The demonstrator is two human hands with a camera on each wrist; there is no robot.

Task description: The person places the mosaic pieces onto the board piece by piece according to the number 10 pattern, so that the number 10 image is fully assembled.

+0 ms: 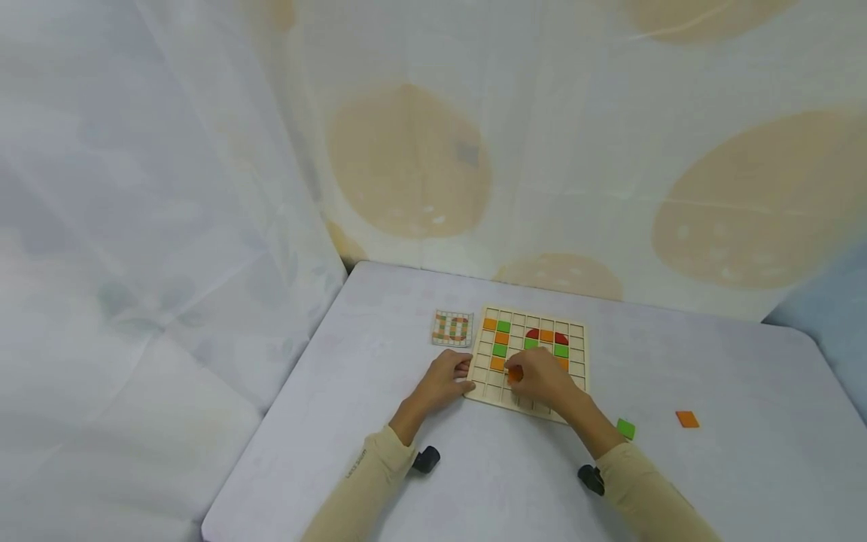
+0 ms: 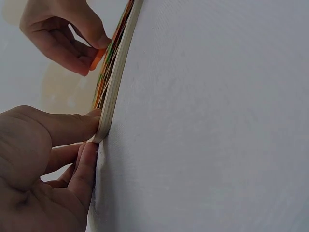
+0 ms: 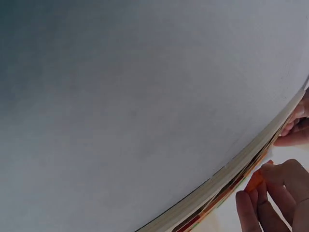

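Two hands are working at a wooden grid board (image 1: 530, 360) lying on the tabletop (image 1: 745, 467). Farthest left, a small pattern card (image 1: 452, 329) is lying just beside the board's far left corner. Next, the left hand (image 1: 443, 382) is resting against the board's near left edge, its fingers (image 2: 77, 126) touching the rim and grasping nothing. Orange, green and red tiles are already sitting in several cells of the board. Over the board's near middle, the right hand (image 1: 542, 376) is pinching an orange tile (image 1: 515, 373) between thumb and fingertips, holding it just above the cells; the left hand is sitting near it, on its left. Further right, a loose green tile (image 1: 626, 429) and a loose orange piece (image 1: 687, 419) are lying on the tabletop, well apart from the board.
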